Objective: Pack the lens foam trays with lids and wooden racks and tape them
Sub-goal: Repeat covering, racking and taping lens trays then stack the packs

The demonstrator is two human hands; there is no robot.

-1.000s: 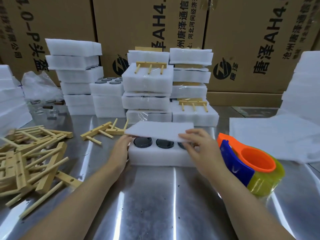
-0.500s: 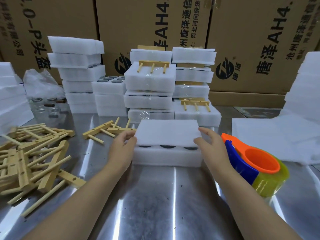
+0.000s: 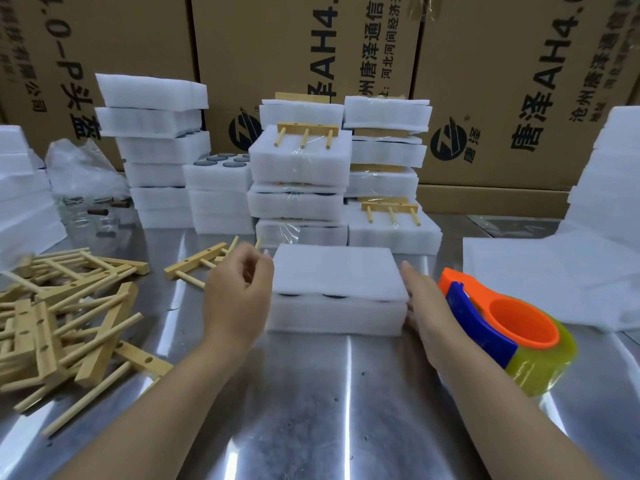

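Observation:
A white foam tray [image 3: 336, 315] with dark lenses sits on the steel table in front of me. A flat white foam lid [image 3: 337, 271] lies on top of it. My right hand [image 3: 427, 306] rests with straight fingers against the right side of tray and lid. My left hand [image 3: 237, 296] hovers at the tray's left side, fingers loosely curled, holding nothing. A single wooden rack [image 3: 201, 261] lies just beyond my left hand. An orange and blue tape dispenser [image 3: 502, 327] with yellowish tape stands right of my right hand.
A heap of wooden racks [image 3: 59, 320] covers the table's left. Stacks of taped foam packs [image 3: 301, 178] and bare foam trays [image 3: 156, 147] stand behind. Foam sheets [image 3: 554, 271] lie at the right. Cardboard boxes [image 3: 519, 81] wall the back.
The lid went from held tilted above the lenses to lying flat on the tray. My left hand has let go and lifted off; my right hand slid to the tray's right side.

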